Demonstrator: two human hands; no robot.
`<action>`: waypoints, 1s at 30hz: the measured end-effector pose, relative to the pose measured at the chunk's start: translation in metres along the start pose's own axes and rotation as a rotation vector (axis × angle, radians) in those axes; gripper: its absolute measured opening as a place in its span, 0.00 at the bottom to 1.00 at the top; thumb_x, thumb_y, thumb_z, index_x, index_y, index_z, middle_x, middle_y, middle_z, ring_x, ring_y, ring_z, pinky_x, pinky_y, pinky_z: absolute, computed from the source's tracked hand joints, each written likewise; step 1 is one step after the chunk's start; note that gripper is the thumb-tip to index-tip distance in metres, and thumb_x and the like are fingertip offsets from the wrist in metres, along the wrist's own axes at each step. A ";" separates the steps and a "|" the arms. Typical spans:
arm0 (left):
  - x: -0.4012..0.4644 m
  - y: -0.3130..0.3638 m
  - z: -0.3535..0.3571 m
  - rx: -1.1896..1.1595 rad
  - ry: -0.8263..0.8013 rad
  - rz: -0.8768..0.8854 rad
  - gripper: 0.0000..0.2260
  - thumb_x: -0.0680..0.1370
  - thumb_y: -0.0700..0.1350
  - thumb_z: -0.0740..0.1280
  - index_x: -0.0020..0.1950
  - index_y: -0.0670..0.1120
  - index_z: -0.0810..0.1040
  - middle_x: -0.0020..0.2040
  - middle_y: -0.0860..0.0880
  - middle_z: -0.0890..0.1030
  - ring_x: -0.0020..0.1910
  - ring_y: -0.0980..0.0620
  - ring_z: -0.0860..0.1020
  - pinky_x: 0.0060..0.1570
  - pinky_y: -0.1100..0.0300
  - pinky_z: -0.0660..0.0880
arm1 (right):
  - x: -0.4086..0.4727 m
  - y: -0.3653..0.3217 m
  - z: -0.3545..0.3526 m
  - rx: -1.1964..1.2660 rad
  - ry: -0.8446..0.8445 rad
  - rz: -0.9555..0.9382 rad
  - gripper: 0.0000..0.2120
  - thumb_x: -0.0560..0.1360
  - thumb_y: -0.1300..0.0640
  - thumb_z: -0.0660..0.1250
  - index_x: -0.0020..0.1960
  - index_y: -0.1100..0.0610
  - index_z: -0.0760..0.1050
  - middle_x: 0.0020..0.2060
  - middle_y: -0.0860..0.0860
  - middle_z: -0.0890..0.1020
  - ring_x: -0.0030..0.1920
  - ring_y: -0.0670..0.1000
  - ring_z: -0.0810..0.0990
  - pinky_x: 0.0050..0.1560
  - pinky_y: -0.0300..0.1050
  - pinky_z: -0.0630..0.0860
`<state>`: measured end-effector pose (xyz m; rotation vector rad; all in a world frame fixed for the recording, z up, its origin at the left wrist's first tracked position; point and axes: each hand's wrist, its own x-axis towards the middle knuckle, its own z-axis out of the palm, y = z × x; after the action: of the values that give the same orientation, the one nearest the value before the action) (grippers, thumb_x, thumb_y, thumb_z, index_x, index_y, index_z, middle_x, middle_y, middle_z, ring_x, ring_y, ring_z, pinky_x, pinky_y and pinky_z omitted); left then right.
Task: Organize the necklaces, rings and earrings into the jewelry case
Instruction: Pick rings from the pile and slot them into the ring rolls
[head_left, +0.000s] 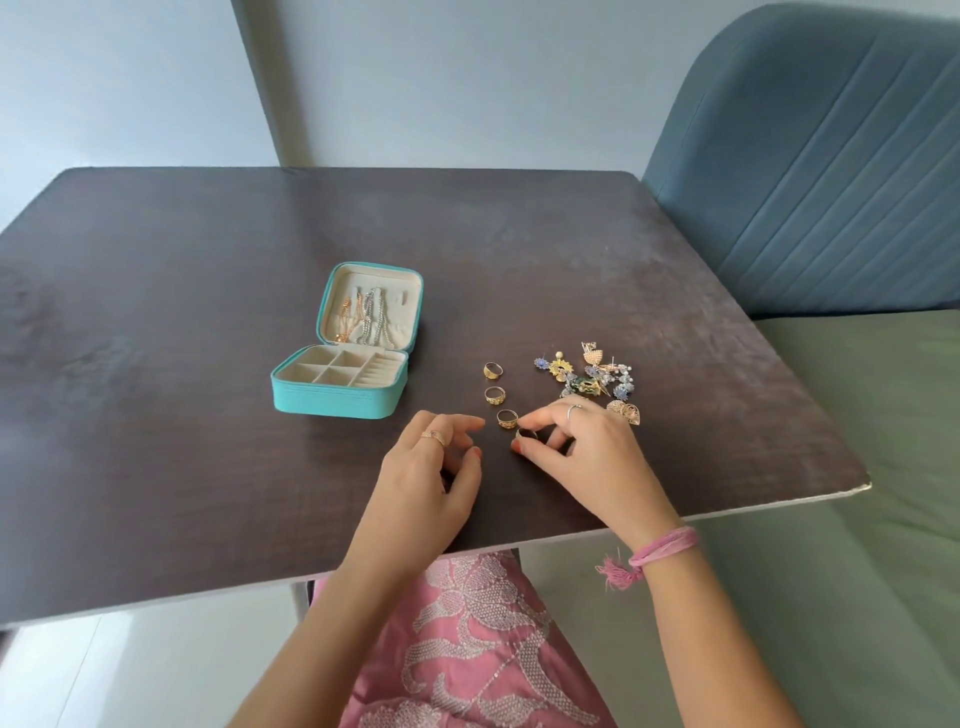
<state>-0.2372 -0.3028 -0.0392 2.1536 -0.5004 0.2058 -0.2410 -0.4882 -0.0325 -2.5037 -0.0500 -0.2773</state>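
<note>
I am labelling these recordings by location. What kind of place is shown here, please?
Probably a room in a home, perhaps a bedroom or living room. A small dark wooden table stands by a plain wall, a blue padded chair beside it, and a green bed or sofa surface at the right.

Bare forearms, no sleeves. Pink frayed thread band with tassel tied round the right wrist; thin silver ring on the right hand; wider pale ring on the left hand. Reddish-orange polish on nails. Pink garment with pale embroidered floral pattern.
</note>
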 end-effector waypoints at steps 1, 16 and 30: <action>-0.002 0.000 -0.002 0.002 0.017 0.017 0.11 0.75 0.36 0.68 0.57 0.46 0.79 0.44 0.54 0.74 0.40 0.62 0.75 0.41 0.77 0.67 | 0.000 0.000 0.000 -0.002 0.006 -0.003 0.06 0.70 0.52 0.75 0.46 0.51 0.84 0.35 0.38 0.74 0.33 0.40 0.77 0.41 0.23 0.66; 0.008 -0.039 -0.087 0.343 0.321 -0.026 0.20 0.73 0.56 0.63 0.60 0.47 0.77 0.63 0.44 0.71 0.61 0.42 0.69 0.60 0.55 0.61 | 0.005 -0.008 -0.016 0.251 0.024 0.087 0.04 0.70 0.61 0.74 0.44 0.55 0.83 0.35 0.46 0.85 0.36 0.40 0.82 0.43 0.31 0.77; 0.015 -0.053 -0.089 -0.056 0.173 -0.283 0.12 0.69 0.55 0.72 0.46 0.50 0.78 0.64 0.51 0.75 0.55 0.57 0.78 0.50 0.73 0.71 | 0.032 -0.033 0.007 0.571 -0.026 0.158 0.06 0.74 0.66 0.68 0.49 0.58 0.81 0.40 0.54 0.85 0.39 0.50 0.85 0.43 0.48 0.82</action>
<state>-0.1976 -0.2074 -0.0213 2.1013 -0.0989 0.2142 -0.2116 -0.4582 -0.0118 -1.9312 0.0517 -0.1388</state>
